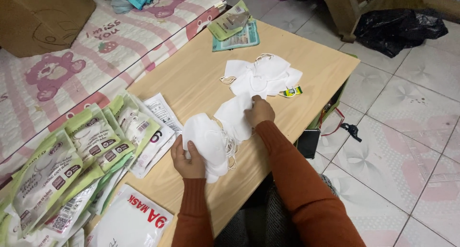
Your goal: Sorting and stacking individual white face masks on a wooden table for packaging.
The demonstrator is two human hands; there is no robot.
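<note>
My left hand (188, 159) grips stack of soft white fabric masks (208, 142) over light wooden bench (191, 74); right hand (259, 111) pinches top white mask (235, 114). I judge them light, floppy, loops tangle-prone; hold folded edge.

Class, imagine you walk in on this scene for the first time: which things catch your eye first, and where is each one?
First, the two hands at the table's near edge: the left hand and right hand both grip a bundle of white face masks. Behind them, mid-table, lies a loose pile of white masks. At the left end of the wooden table spreads a heap of green-and-white mask packets.
</note>
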